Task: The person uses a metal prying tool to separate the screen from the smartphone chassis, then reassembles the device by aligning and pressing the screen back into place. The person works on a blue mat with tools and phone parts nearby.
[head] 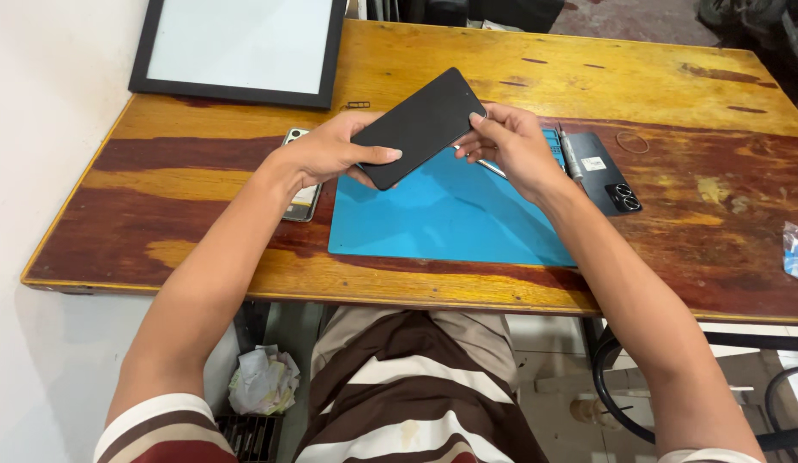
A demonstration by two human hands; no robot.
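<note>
From where I sit, the wooden table (pixel 468 69) fills most of the frame, its top a worn yellow with broad dark red-brown patches and scuffs, running from the upper middle down to a front edge just below centre. A blue work mat (pixel 442 219) lies flat in the middle of it. Above the mat I see the black phone (pixel 419 128), screen dark, tilted on a diagonal with its upper end toward the top centre of the frame; it is held off the surface. My left hand (pixel 330 154) is closed around its lower end, thumb laid across the face, and my right hand (pixel 512 146) pinches its right edge with curled fingers while also gripping a thin metal tool (pixel 489 165) whose tip pokes out below the palm over the mat. At left of centre, partly hidden under the left wrist, a second phone body (pixel 301 193) lies on the wood, touching the mat's left side or just beside it; I cannot tell which. To the right of the right hand a dark back cover with camera rings (pixel 609 176) lies on the table, a slim screwdriver (pixel 571 156) lying along its left edge, and a rubber band (pixel 632 142) lies just beyond. In the upper left a black-framed white panel (pixel 240 47) lies on the tabletop beside a pale wall (pixel 48 129). At the far right edge sits a small clear packet with blue (pixel 797 251). Under the table, in the lower left, is crumpled paper (pixel 264 380) on a dark grate.
</note>
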